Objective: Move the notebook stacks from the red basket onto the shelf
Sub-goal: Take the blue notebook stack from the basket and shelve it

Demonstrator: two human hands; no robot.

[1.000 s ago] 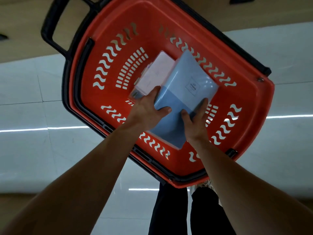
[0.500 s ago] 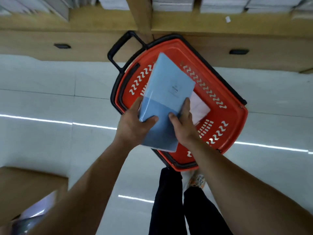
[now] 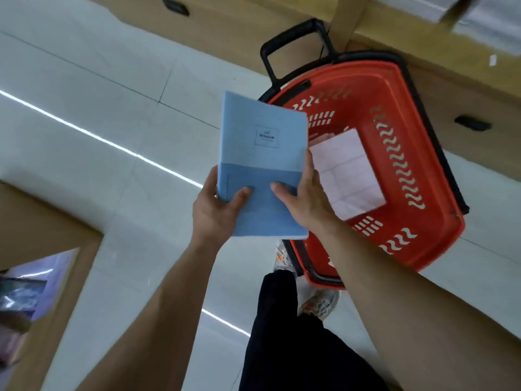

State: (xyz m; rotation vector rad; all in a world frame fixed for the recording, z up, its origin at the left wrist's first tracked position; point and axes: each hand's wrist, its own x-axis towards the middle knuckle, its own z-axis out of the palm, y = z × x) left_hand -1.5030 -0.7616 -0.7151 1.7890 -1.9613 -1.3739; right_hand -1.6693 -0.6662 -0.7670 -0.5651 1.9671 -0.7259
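1. The blue stack (image 3: 262, 165) of notebooks is held up in the middle of the frame, out of the basket (image 3: 375, 80). It hangs over the pale floor (image 3: 98, 108), and its right edge overlaps the basket's left end in the picture.
2. The left hand (image 3: 217, 213) grips the stack's lower left corner. The thumb lies on the cover and the fingers curl round underneath, out of sight.
3. The right hand (image 3: 304, 201) holds the right edge. Its thumb presses across the darker lower band of the cover, and its fingers wrap the side and reach below.
4. The cover is lighter above and darker below, with a small label in the upper half. The print on it is too blurred to read.
5. The red basket sits on the floor right of centre. It has a black rim, and a black handle (image 3: 267, 66) stands up at its upper left end.
6. A pink stack (image 3: 346, 173) lies flat on the basket's bottom, just right of the right hand. A bit of another pink item shows at its upper left corner.
7. The wooden shelf (image 3: 408, 43) runs across the upper right of the frame, close behind the basket. Clear-wrapped packs (image 3: 490, 21) lie on it in the top right corner.
8. A second wooden unit (image 3: 42, 221) fills the lower left. The wrapped goods inside it are blurred.
9. Dark trousers (image 3: 282, 334) and a pale shoe (image 3: 318, 303) show at the bottom centre, the shoe just beside the basket's near end.
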